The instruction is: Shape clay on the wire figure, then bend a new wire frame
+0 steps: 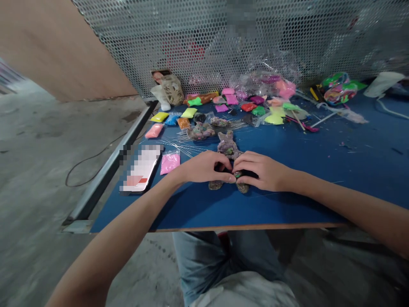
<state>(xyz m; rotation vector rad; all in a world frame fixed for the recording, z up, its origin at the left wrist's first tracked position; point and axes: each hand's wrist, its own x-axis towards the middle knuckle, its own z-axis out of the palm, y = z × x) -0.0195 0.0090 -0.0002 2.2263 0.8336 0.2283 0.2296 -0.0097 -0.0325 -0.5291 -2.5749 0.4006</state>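
A mottled grey-brown clay figure with two pointed ears lies flat on the blue table, its head end away from me and its two stubby legs towards me. My left hand comes in from the left and closes on its lower body with thumb and fingers. From the right, my right hand pinches the same part, its fingertips meeting those of the left. Both hands hide most of the figure's middle. Just beyond, a second lumpy mottled clay piece rests among thin wires.
A phone and a pink clay packet lie to the left. Several coloured clay packets spread along the back, before a perforated metal screen. Far right stand a white cup and a multicoloured clay bundle. The table's front edge is close.
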